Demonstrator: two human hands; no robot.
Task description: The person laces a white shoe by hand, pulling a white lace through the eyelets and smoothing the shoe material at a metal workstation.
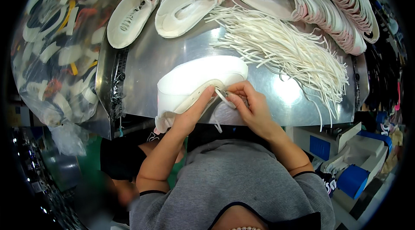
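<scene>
A white shoe upper [201, 73] lies tilted on its side at the near edge of the metal table, its eyelet strip turned toward me. My left hand [194, 110] grips it along that strip, with the fingertips beside the eyelets. Close by, my right hand [254, 105] pinches a white shoelace [225, 98] between thumb and forefinger. The lace loops at the eyelets, and a loose end hangs below. My fingers partly hide which eyelet it passes through.
Loose white laces [281, 42] are heaped at the right of the metal table [145, 72]. Stacked shoe uppers [186, 12] line the back. A clear plastic bag [56, 53] of scraps bulges at left. Another person's arm [149, 145] shows below left; a grey machine [354, 156] is lower right.
</scene>
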